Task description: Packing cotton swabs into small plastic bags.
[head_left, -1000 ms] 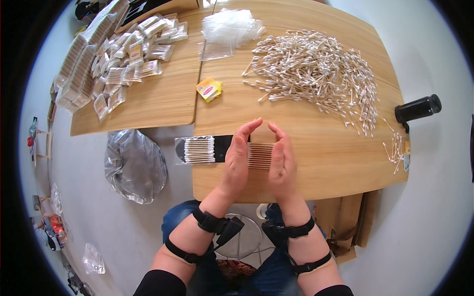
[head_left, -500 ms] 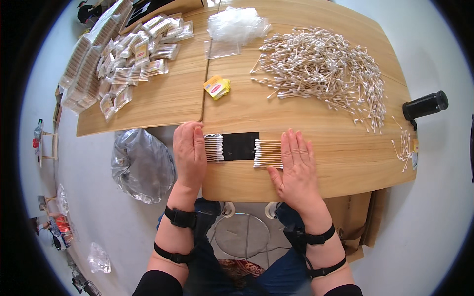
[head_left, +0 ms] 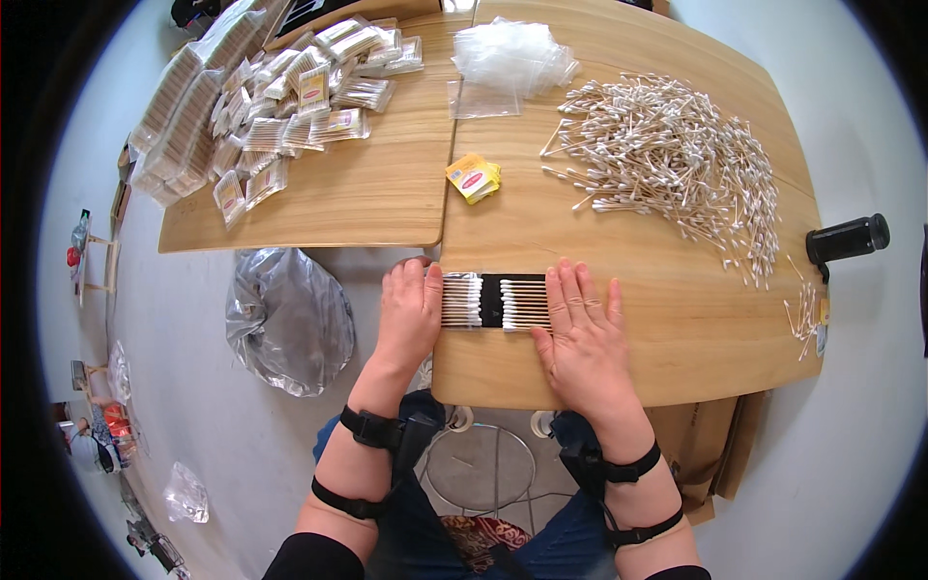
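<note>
At the near table edge, my left hand [head_left: 408, 311] is closed around the outer end of a clear plastic bag [head_left: 462, 301] with a row of cotton swabs inside. Its fingertips are partly hidden. My right hand [head_left: 587, 338] lies flat, fingers stretched out, over the outer ends of a second row of cotton swabs [head_left: 525, 305]. Both rows lie side by side in line, their white tips facing across a narrow gap. Beneath them a black strip [head_left: 492, 314] shows on the table.
A large heap of loose cotton swabs [head_left: 677, 159] covers the far right. Empty clear bags [head_left: 512, 53] and yellow cards [head_left: 474, 178] lie beyond my hands. Filled packets [head_left: 290, 106] pile up far left. A black cylinder [head_left: 848, 238] stands at the right edge; a grey bag [head_left: 290, 324] is below left.
The right row of swabs has slid left along the black strip under my right hand, narrowing the gap to the bagged row. The whole view has shifted slightly.
</note>
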### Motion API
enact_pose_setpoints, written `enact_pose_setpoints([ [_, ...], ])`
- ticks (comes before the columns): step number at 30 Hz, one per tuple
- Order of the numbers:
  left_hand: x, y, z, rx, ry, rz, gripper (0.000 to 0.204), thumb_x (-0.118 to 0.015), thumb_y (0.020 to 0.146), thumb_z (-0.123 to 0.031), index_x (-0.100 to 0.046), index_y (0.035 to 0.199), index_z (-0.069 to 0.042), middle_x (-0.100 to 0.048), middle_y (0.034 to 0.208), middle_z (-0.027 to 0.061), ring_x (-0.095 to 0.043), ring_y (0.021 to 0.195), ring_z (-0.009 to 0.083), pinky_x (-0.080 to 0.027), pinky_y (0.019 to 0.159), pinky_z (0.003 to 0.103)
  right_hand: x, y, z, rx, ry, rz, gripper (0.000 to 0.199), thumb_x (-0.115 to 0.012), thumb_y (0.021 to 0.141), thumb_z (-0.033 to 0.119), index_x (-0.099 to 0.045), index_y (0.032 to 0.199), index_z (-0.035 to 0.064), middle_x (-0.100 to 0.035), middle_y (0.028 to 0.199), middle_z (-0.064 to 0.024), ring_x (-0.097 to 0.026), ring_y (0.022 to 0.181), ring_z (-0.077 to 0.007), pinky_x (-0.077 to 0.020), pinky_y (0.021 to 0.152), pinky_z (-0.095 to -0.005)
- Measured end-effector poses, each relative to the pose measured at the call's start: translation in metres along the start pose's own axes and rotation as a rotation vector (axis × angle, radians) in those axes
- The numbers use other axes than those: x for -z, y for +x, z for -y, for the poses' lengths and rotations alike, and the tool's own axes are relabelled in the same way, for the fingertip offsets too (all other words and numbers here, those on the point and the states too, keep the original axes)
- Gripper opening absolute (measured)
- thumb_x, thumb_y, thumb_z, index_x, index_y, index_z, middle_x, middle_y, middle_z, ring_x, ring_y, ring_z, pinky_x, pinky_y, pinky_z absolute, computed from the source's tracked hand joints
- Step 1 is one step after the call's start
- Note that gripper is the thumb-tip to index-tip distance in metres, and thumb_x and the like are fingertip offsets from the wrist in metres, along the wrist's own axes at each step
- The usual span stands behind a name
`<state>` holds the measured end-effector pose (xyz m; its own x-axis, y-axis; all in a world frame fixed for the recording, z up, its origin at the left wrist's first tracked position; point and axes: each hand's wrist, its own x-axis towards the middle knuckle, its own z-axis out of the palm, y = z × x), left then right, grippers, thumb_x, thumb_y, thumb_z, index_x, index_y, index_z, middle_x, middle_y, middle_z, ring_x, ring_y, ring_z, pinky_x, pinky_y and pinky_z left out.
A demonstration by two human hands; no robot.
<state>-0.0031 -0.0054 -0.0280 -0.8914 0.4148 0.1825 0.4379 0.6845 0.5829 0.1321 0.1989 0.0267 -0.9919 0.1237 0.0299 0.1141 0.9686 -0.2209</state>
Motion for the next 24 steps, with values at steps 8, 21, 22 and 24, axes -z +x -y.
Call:
enact_pose_setpoints([
  [8, -0.001, 0.000, -0.005, -0.017, -0.055, -0.045, 0.025, -0.049, 0.103, -0.021, -0.058, 0.107, 0.002, -0.060, 0.104, 0.0221, -0.053, 0.099, 0.0424, -0.044, 0.089, 0.050, -0.012, 0.019, 0.027, 0.055, -0.002, -0.010, 0.067, -0.057, 0.096, 0.037, -0.037, 0.153, 0.0064, -0.036, 0.160, -0.0092, -0.028, 0.150, -0.0242, -0.0117, 0.123, -0.0548],
  [21, 0.004, 0.004, 0.002, 0.082, -0.332, -0.109, 0.031, -0.047, 0.106, -0.026, -0.060, 0.098, 0.001, -0.062, 0.093, 0.0205, -0.057, 0.088, 0.0347, -0.046, 0.082, 0.044, -0.012, 0.023, 0.035, 0.018, 0.147, -0.001, 0.084, -0.058, 0.093, 0.050, -0.032, 0.153, -0.0013, -0.032, 0.160, -0.0184, -0.024, 0.151, -0.0309, -0.0094, 0.123, -0.0531],
  [22, 0.011, 0.006, -0.001, 0.230, -0.493, -0.088, 0.035, -0.047, 0.107, -0.029, -0.059, 0.093, 0.001, -0.061, 0.088, 0.0126, -0.056, 0.081, 0.0239, -0.046, 0.076, 0.037, -0.010, 0.022, 0.030, 0.019, 0.143, 0.002, 0.084, -0.058, 0.093, 0.050, -0.032, 0.153, -0.0013, -0.032, 0.160, -0.0184, -0.024, 0.151, -0.0309, -0.0094, 0.123, -0.0531],
  [24, 0.013, 0.009, -0.003, 0.381, -0.658, -0.066, 0.041, -0.047, 0.108, -0.033, -0.058, 0.088, 0.001, -0.061, 0.082, 0.0047, -0.054, 0.074, 0.0132, -0.046, 0.069, 0.031, -0.008, 0.019, 0.022, 0.033, 0.034, 0.009, 0.092, -0.059, 0.090, 0.057, -0.030, 0.153, -0.0032, -0.029, 0.160, -0.0204, -0.022, 0.151, -0.0326, -0.0083, 0.123, -0.0536],
])
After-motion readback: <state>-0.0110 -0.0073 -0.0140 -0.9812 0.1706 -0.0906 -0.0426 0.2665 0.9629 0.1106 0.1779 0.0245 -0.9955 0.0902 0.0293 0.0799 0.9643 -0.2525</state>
